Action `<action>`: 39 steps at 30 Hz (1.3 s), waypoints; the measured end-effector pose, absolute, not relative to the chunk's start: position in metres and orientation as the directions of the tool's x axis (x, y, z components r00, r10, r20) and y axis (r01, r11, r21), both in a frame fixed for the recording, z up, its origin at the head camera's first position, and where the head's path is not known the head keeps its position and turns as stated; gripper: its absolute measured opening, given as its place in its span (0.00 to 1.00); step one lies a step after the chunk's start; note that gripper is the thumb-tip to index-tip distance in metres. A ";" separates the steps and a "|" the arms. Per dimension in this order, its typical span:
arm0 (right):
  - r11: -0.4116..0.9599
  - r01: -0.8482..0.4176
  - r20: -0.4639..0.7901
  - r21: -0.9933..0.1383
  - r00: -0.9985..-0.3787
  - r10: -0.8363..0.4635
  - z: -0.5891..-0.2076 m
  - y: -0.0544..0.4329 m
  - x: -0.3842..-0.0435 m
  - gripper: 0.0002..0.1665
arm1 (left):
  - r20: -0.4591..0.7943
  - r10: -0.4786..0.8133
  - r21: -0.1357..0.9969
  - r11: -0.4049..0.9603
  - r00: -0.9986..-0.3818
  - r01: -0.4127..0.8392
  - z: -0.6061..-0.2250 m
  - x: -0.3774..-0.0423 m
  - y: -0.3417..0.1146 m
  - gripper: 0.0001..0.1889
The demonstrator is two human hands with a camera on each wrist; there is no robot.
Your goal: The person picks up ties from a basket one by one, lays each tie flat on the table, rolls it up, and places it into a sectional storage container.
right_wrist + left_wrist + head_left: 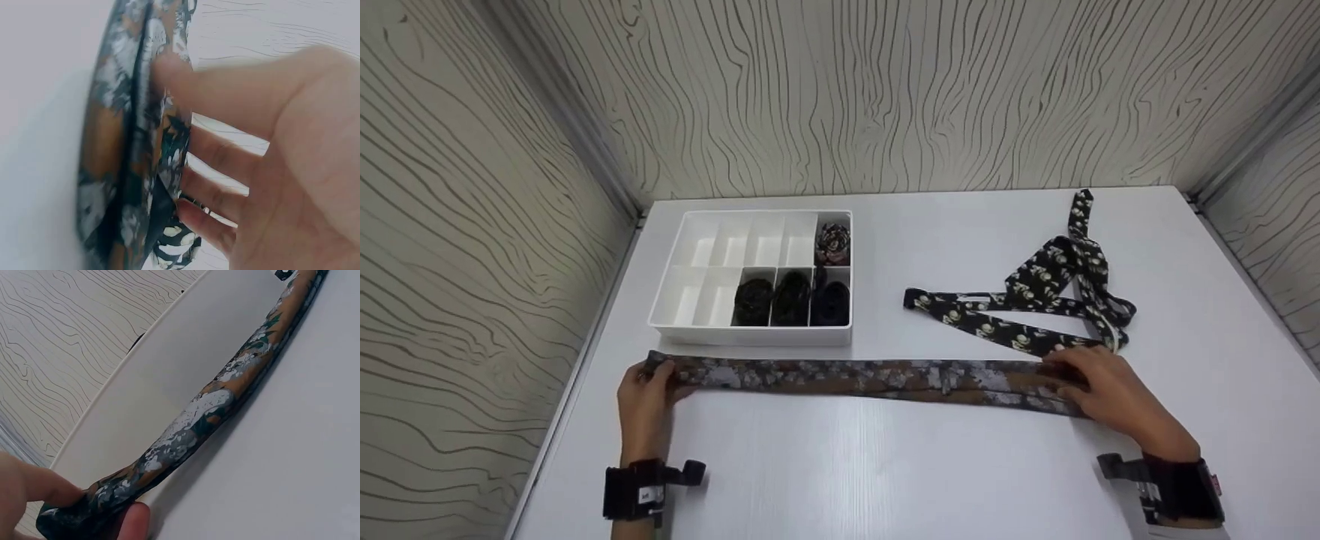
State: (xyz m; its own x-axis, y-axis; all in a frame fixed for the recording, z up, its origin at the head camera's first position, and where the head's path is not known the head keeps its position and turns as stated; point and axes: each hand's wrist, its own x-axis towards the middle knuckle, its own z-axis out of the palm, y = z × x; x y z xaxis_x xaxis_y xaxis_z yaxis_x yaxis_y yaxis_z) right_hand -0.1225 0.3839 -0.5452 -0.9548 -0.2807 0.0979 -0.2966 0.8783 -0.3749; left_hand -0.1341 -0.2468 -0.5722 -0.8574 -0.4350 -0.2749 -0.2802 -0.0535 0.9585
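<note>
A brown, grey and dark green floral necktie [855,377] stretches lengthwise between my hands, in front of the white box. My left hand [649,397] pinches its left end; in the left wrist view the thumb and a finger [50,489] close on the folded cloth. Toward the other end, my right hand [1102,386] grips the tie with the thumb on the near side and the fingers behind, as the right wrist view shows. Just beyond the right hand lies a loosely heaped black necktie [1046,289] with a cream pattern.
A white divided box [750,336] stands at the back left of the white table [885,472]. Rolled dark ties [793,298] fill three front compartments, and a reddish patterned roll [833,244] sits in the back right one. Wood-grain panels [870,97] wall the back and sides.
</note>
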 end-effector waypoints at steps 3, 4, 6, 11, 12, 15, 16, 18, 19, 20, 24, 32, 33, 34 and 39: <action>0.870 -0.332 0.150 -0.365 -0.943 -0.297 -0.548 0.383 -0.123 0.26 | -0.215 -0.476 0.935 0.154 -0.853 -0.321 -0.572 -0.133 -0.250 0.29; 0.866 -0.347 0.176 -0.360 -0.937 -0.303 -0.548 0.381 -0.124 0.27 | -0.192 -0.489 0.912 0.230 -0.851 -0.338 -0.572 -0.133 -0.251 0.28; 0.853 -0.373 0.226 -0.365 -0.924 -0.308 -0.547 0.374 -0.125 0.27 | -0.148 -0.501 0.864 0.354 -0.853 -0.358 -0.572 -0.133 -0.252 0.28; 0.797 -0.406 0.260 -0.448 -0.912 -0.318 -0.541 0.337 -0.130 0.23 | -0.103 -0.485 0.809 0.467 -0.868 -0.357 -0.572 -0.133 -0.253 0.27; 0.780 -0.407 0.249 -0.476 -0.912 -0.325 -0.540 0.328 -0.131 0.21 | -0.098 -0.484 0.808 0.471 -0.870 -0.353 -0.572 -0.133 -0.252 0.26; 0.738 -0.416 0.211 -0.531 -0.909 -0.360 -0.541 0.299 -0.136 0.14 | -0.072 -0.484 0.803 0.491 -0.872 -0.338 -0.573 -0.135 -0.251 0.24; 0.731 -0.410 0.187 -0.546 -0.910 -0.371 -0.542 0.291 -0.137 0.11 | -0.061 -0.488 0.799 0.499 -0.871 -0.335 -0.573 -0.135 -0.251 0.24; 0.733 -0.392 0.124 -0.555 -0.911 -0.393 -0.546 0.276 -0.140 0.09 | -0.035 -0.499 0.789 0.518 -0.866 -0.330 -0.574 -0.137 -0.250 0.21; 0.742 -0.383 0.094 -0.551 -0.911 -0.400 -0.548 0.270 -0.142 0.09 | -0.023 -0.505 0.783 0.527 -0.863 -0.330 -0.574 -0.137 -0.250 0.20; 0.751 -0.372 0.063 -0.546 -0.912 -0.406 -0.550 0.266 -0.143 0.10 | -0.012 -0.507 0.778 0.537 -0.862 -0.327 -0.573 -0.138 -0.249 0.19; 0.780 -0.327 -0.017 -0.533 -0.918 -0.396 -0.557 0.255 -0.146 0.11 | 0.019 -0.498 0.766 0.564 -0.867 -0.307 -0.571 -0.142 -0.245 0.16; 0.788 -0.270 -0.060 -0.553 -0.930 -0.361 -0.561 0.254 -0.148 0.11 | 0.065 -0.442 0.730 0.633 -0.895 -0.259 -0.568 -0.143 -0.224 0.13; 0.791 -0.265 -0.062 -0.552 -0.932 -0.356 -0.561 0.254 -0.148 0.11 | 0.065 -0.437 0.729 0.634 -0.897 -0.256 -0.568 -0.143 -0.222 0.12; 0.790 -0.267 -0.058 -0.552 -0.933 -0.356 -0.562 0.254 -0.148 0.11 | 0.067 -0.435 0.729 0.635 -0.898 -0.253 -0.569 -0.143 -0.221 0.12; 0.788 -0.272 -0.046 -0.552 -0.934 -0.354 -0.564 0.254 -0.148 0.11 | 0.089 -0.433 0.720 0.651 -0.897 -0.243 -0.569 -0.143 -0.219 0.15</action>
